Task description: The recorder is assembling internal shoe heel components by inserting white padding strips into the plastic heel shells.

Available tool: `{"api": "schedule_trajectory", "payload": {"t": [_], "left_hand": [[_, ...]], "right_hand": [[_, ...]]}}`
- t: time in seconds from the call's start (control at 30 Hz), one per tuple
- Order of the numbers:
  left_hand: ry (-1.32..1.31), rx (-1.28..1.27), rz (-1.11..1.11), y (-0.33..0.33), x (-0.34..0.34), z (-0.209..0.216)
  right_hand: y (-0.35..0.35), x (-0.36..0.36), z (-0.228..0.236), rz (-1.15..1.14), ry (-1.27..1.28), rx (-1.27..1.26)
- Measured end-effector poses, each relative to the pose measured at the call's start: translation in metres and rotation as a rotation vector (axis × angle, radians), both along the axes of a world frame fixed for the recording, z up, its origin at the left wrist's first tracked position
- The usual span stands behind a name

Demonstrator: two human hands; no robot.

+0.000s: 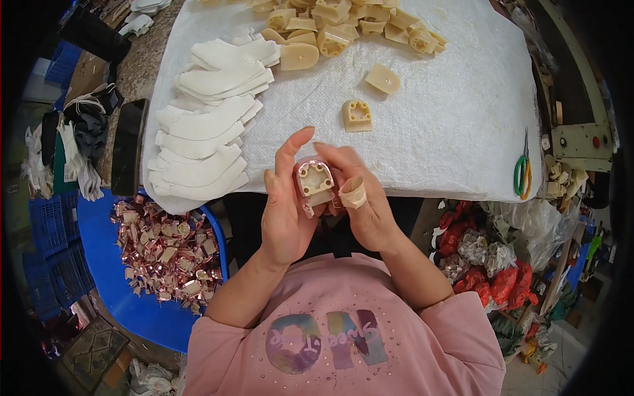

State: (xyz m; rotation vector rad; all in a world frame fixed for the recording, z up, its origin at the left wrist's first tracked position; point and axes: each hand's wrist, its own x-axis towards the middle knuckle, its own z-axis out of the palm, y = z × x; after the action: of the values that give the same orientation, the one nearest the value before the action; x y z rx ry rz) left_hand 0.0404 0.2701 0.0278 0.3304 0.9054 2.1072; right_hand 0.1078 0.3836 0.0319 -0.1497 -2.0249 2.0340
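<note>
Your left hand (pixel 286 214) and right hand (pixel 372 210) hold the pink-wrapped heel block (pixel 316 179), recessed face up, at the white-covered bench (pixel 449 138) edge. Expect it light and stiff, its thin wrap (pixel 312 160) slippery; grip the side walls, clear of loose flaps (pixel 309 210). Bare blocks (pixel 357 116) lie beyond.

dark phone (pixel 130 146), left | blue crates (pixel 54 224), far left | scissors (pixel 524 160), right | red bags (pixel 520 282), lower right

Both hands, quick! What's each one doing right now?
Left hand: holding a shiny pink-and-beige block.
Right hand: curled close beside the same block; whether it grips too cannot be told.
</note>
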Motion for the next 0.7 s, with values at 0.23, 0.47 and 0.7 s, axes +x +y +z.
{"api": "schedule_trajectory", "payload": {"t": [0.23, 0.47, 0.7], "left_hand": [[0.971, -0.364, 0.182, -0.005, -0.003, -0.006], [0.759, -0.374, 0.067, -0.010, -0.005, 0.004], [0.985, -0.530, 0.116, -0.015, -0.016, 0.021]], "right_hand": [[0.010, -0.008, 0.028, -0.107, -0.087, 0.673], [0.013, -0.005, 0.010, -0.105, 0.066, 0.286], [0.029, -0.011, 0.000, 0.104, -0.084, -0.462]]}}
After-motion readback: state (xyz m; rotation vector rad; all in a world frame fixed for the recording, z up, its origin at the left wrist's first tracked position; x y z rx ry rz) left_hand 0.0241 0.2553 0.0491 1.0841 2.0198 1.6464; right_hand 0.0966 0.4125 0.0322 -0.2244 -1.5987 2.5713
